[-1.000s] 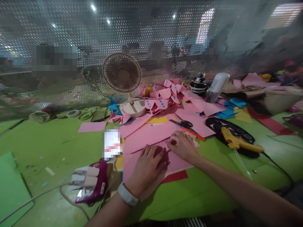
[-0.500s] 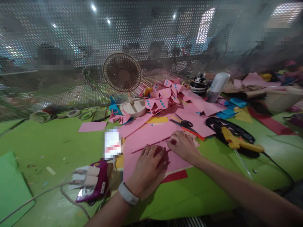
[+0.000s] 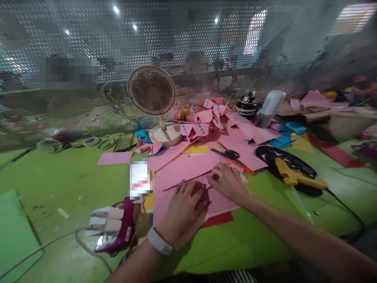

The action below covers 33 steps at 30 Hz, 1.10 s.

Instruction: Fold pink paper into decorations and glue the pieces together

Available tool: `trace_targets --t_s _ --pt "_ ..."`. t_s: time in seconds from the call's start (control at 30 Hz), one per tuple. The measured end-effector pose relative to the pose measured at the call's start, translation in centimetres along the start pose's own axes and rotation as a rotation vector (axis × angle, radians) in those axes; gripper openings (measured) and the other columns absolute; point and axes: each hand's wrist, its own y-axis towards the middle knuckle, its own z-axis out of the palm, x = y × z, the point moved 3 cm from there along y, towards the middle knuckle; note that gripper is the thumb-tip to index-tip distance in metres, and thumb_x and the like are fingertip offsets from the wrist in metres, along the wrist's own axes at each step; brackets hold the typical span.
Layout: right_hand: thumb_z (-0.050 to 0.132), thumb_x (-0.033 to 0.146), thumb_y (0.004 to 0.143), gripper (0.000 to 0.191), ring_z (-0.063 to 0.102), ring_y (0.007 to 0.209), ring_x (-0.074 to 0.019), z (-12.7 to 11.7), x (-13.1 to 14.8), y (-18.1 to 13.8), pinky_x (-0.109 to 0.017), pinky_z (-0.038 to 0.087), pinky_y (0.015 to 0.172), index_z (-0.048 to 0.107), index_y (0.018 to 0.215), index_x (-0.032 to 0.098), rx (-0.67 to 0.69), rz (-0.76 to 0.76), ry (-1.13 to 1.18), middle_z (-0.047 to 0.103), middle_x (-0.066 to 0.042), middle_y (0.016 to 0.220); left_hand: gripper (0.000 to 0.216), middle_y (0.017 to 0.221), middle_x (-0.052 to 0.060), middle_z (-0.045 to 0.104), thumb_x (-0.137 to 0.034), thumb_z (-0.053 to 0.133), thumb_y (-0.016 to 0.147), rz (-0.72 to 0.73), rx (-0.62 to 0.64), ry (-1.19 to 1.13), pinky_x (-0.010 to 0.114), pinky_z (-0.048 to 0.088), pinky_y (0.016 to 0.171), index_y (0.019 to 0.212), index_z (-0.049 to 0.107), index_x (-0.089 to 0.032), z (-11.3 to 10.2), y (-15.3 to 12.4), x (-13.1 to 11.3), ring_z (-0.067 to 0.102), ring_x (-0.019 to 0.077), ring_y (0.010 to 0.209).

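Pink paper sheets (image 3: pixel 165 200) lie stacked and overlapping in front of me, and a narrow folded edge runs across the upper one. My left hand (image 3: pixel 187 206), with a pale band on its wrist, rests palm down on the pink paper, fingers stretched forward over that edge. Just right of it, my right hand (image 3: pixel 226 182) has its fingers curled and its thumb and forefinger close together on the same paper. The fingertips are partly hidden by the hands. Under the near edge of the pink paper, a red strip (image 3: pixel 218 219) sticks out.
Black scissors (image 3: pixel 232 153) lie beyond my right hand. A yellow glue gun (image 3: pixel 294 177) rests on a black tray at right. Behind are folded pink paper pieces (image 3: pixel 203 118) and a fan (image 3: pixel 153 94). At left are a lit phone (image 3: pixel 140 179) and a purple power strip (image 3: pixel 128 224).
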Motion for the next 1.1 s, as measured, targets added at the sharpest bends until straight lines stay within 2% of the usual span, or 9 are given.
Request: trace_targets --t_s 0.23,0.7,0.93,1.1 --pt "0.049 0.038 0.082 0.022 0.049 0.088 -0.0193 -0.02 -0.05 0.00 -0.035 0.032 0.080 0.059 0.069 0.023 0.004 -0.006 0.019 0.056 -0.002 0.089 0.040 0.120 0.007 0.050 -0.036 0.045 0.088 -0.001 0.007 0.000 0.048 0.037 0.096 0.126 0.043 -0.025 0.01 0.04 -0.02 0.046 0.0235 0.107" --pt "0.048 0.037 0.083 0.021 0.049 0.089 -0.0194 0.13 -0.21 -0.07 -0.036 0.032 0.081 0.060 0.072 0.023 -0.009 -0.021 -0.002 0.056 -0.002 0.091 0.032 0.123 0.007 0.048 -0.036 0.044 0.089 0.001 -0.004 0.020 0.048 0.034 0.100 0.117 0.053 -0.024 -0.04 0.01 -0.14 0.045 0.0234 0.111" --pt "0.048 0.036 0.083 0.021 0.050 0.091 -0.0198 0.28 -0.09 -0.09 -0.035 0.032 0.083 0.060 0.073 0.022 0.016 -0.019 -0.033 0.056 -0.003 0.092 0.029 0.118 0.006 0.050 -0.039 0.041 0.090 0.037 -0.006 0.037 0.050 0.030 0.102 0.108 0.057 -0.023 -0.06 0.10 -0.36 0.046 0.0224 0.109" --pt "0.047 0.037 0.084 0.018 0.050 0.090 -0.0207 0.43 -0.16 -0.45 -0.035 0.033 0.082 0.056 0.082 0.022 -0.033 -0.034 -0.061 0.056 -0.003 0.092 0.032 0.109 0.006 0.052 -0.043 0.041 0.089 0.044 0.026 0.095 0.050 0.028 0.101 0.107 0.056 -0.021 0.30 0.22 -0.41 0.047 0.0225 0.104"
